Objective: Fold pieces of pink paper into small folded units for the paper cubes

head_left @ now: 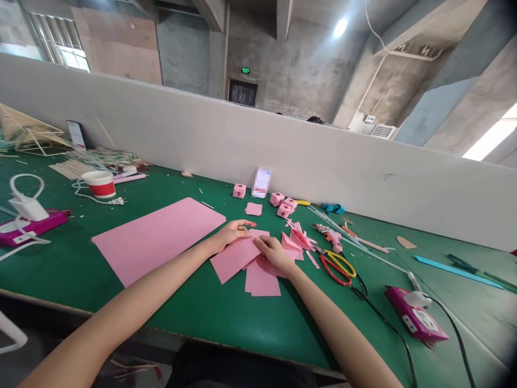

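Note:
Between my hands is a pink paper sheet [235, 260], tilted over the green table. My left hand [233, 234] pinches its upper edge, with the index finger stretched out to the right. My right hand [274, 252] grips the same sheet at its right side, thumb on top. Beneath lie more pink paper pieces [264, 284], partly covered by the held sheet and my right hand. A large pink sheet [161, 237] lies flat to the left. Just right of my right hand are folded pink strips and scraps [298, 240].
Scissors [337, 267] with red and yellow handles and a pink glue gun [331, 237] lie to the right. Pink paper cubes [284, 206] and small pink squares [254, 209] sit behind. Purple power strips [416, 315], cables and a paper cup [99, 184] stand at the sides. A white partition [194, 134] borders the table.

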Available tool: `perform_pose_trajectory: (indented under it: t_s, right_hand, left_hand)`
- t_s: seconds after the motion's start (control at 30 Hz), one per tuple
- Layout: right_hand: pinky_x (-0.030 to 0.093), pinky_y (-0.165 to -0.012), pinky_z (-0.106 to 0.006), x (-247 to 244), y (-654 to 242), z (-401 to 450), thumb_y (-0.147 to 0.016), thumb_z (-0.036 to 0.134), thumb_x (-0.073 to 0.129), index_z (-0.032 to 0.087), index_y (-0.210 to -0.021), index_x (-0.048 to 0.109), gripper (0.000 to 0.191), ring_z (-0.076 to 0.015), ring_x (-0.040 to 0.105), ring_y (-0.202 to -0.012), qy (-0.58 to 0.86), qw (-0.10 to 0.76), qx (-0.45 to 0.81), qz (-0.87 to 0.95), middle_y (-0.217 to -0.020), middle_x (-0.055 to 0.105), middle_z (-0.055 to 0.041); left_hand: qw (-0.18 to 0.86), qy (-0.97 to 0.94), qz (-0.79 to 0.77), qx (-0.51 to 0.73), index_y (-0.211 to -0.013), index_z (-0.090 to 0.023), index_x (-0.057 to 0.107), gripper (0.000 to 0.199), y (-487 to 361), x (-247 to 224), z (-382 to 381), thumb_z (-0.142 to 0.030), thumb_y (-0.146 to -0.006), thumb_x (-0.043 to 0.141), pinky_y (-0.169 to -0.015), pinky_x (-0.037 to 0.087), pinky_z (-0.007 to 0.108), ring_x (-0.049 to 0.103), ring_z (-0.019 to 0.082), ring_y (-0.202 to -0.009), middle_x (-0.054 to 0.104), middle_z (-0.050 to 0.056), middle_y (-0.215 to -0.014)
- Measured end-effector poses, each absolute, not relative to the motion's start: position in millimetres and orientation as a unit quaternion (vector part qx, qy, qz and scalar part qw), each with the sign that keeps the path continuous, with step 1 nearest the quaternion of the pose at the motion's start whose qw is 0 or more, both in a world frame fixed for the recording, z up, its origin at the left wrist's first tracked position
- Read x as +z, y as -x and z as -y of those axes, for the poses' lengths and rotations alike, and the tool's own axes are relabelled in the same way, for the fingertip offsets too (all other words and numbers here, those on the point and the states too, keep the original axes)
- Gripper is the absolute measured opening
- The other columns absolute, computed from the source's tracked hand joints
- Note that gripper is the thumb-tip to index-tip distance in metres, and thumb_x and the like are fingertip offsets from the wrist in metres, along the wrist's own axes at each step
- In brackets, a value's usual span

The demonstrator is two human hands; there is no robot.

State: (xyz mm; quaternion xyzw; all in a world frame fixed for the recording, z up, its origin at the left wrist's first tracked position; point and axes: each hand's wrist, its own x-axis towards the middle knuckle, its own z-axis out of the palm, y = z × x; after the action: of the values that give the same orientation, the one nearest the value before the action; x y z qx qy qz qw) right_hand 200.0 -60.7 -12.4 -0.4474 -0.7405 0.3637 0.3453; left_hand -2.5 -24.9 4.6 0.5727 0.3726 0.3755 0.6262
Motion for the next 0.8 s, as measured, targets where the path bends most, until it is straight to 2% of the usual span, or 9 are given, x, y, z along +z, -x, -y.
perform_pose_trajectory:
  t_s: [0.2,0.43,0.57,0.8]
  right_hand:
    - [0.026,-0.057,-0.029,-14,-202,58,-0.093,0.061,0.054,0.023,-0.062,0.039,0.051,-0.0141,0.037,-0.060,0.450,0.352,0.362,0.737,-0.061,0.038,0.0040]
    - [0.034,-0.056,-0.028,-14,-200,58,-0.094,0.066,0.047,0.023,-0.066,0.044,0.052,-0.0144,0.046,-0.056,0.445,0.365,0.389,0.719,-0.059,0.046,0.0041]
    - [0.035,-0.054,-0.027,-16,-201,56,-0.091,0.068,0.052,0.023,-0.065,0.043,0.053,-0.0138,0.048,-0.053,0.446,0.375,0.396,0.710,-0.056,0.047,0.0051]
    - [0.035,-0.052,-0.026,-15,-201,54,-0.088,0.071,0.056,0.023,-0.063,0.043,0.056,-0.0134,0.047,-0.051,0.453,0.392,0.391,0.699,-0.053,0.046,0.0053]
  left_hand:
    - [0.630,-0.567,-0.379,0.371,-0.117,-0.016,0.068,0.059,2,9,28,-0.035,-0.066,0.090,-0.061,0.044,0.025,0.060,0.013,-0.063,0.064,-0.002,-0.074]
    - [0.623,-0.554,-0.389,0.392,-0.117,-0.017,0.067,0.056,2,16,35,-0.034,-0.068,0.088,-0.068,0.049,0.027,0.067,0.018,-0.076,0.070,0.002,-0.082]
    - [0.624,-0.547,-0.394,0.395,-0.114,-0.017,0.068,0.052,1,18,36,-0.034,-0.069,0.088,-0.069,0.050,0.028,0.069,0.019,-0.079,0.072,0.003,-0.088]
    - [0.629,-0.539,-0.393,0.399,-0.112,-0.017,0.069,0.053,0,16,32,-0.034,-0.066,0.090,-0.068,0.050,0.029,0.069,0.019,-0.076,0.072,0.003,-0.083]
